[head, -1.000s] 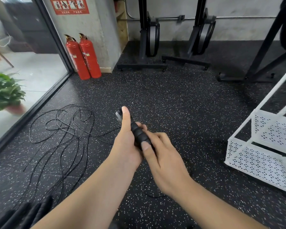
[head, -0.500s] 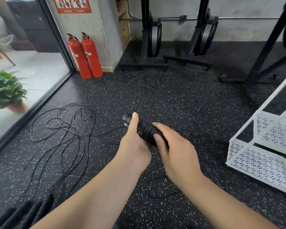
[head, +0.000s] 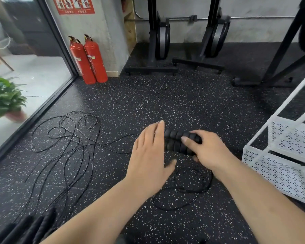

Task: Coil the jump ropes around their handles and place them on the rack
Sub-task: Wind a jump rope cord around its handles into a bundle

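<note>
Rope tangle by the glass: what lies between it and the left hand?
In the head view, thin rope strands cross the speckled floor from the rope tangle toward the left hand; nothing else.

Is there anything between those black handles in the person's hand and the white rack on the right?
Nothing visible does. The right hand grips the handles, and only speckled floor lies between them and the rack. The rope trails off to the left and loops below the hands, not across that path.

Right hand [head: 207,149] gripping paired black handles [head: 177,140], left hand [head: 149,155] flat beside, white rack [head: 278,166] right
</note>
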A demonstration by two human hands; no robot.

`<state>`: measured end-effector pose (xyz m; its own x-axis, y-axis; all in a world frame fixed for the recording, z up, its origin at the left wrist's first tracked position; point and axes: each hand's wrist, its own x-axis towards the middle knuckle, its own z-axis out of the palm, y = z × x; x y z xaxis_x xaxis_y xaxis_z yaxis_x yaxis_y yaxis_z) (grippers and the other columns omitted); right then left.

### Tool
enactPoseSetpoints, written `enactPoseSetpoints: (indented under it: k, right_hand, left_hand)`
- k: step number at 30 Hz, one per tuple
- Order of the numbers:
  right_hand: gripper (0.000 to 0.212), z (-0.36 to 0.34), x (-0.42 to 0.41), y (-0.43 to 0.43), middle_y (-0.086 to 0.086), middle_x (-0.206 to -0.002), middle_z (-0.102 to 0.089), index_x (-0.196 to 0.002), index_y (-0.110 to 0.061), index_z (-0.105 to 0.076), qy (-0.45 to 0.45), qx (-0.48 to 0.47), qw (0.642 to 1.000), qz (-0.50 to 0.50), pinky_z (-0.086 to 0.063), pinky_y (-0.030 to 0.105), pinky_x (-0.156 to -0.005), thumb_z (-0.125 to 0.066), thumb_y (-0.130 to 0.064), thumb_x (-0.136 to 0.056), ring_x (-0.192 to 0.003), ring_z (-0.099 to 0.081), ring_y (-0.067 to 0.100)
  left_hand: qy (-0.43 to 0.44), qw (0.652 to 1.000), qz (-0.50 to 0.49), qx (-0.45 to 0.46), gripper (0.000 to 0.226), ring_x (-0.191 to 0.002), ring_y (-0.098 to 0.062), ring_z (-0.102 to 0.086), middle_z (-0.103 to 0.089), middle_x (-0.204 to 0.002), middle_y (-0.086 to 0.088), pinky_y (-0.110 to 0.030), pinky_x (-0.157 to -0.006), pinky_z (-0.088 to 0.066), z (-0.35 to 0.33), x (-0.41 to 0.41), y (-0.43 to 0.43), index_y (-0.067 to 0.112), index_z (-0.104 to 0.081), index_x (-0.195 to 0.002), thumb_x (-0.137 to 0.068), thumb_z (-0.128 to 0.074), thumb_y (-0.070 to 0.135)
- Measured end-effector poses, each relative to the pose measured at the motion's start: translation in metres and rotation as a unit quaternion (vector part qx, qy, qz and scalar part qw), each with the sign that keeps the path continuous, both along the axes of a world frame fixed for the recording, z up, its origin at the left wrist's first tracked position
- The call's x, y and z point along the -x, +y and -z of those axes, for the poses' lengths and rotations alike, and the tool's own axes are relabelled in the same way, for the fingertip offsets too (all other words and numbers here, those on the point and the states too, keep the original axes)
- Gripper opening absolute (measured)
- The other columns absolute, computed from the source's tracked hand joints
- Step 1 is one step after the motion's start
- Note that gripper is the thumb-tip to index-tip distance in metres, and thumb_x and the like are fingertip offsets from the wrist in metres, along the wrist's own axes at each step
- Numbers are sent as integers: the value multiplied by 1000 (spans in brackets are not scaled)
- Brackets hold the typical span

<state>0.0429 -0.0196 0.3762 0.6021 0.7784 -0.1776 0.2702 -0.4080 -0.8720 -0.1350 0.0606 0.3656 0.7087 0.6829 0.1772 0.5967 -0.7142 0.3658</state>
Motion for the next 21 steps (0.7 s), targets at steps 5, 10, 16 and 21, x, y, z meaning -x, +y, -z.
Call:
enactPoseSetpoints:
  k: [5, 10, 16, 21]
  right_hand:
    - [6, -11, 13, -9, 1, -81, -70, -105, -25, -72, 45, 27, 980, -192, -45, 24, -51, -70, -31, -103, -50, -53, 9]
    - [8, -16, 12, -12, 5, -79, -68, -105, -24, -71, 51, 7, 970, -237, -42, 27, -50, -68, -31, -104, -52, -51, 14]
    - [13, -13, 11, -13, 4, -79, -66, -104, -20, -70, 58, 13, 962, -267, -40, 29, -51, -67, -33, -105, -54, -50, 17]
    - [18, -11, 10, -11, 4, -79, -65, -113, -15, -71, 106, 1, 961, -257, -39, 26, -50, -69, -31, -104, -56, -49, 18]
  left_hand:
    - [114, 987, 67, -87, 89, -148, -20, -43, -46, -157, 5, -37, -127, -29, 8, 8, 8, 24, -27, -160, -91, -72, 58]
    - [104, 992, 63, 18, 49, -103, -14, -60, -58, -110, 17, -37, -85, -52, -9, 14, 13, 37, -44, -118, -84, -67, 65]
    - [156, 986, 64, 16, 38, -82, -24, -55, -51, -85, 11, -38, -75, -46, -13, 16, 16, 31, -39, -109, -89, -65, 51]
    - [139, 987, 79, 7, 39, -80, -23, -56, -56, -90, 10, -37, -72, -45, -17, 18, 19, 33, -37, -106, -86, -65, 51]
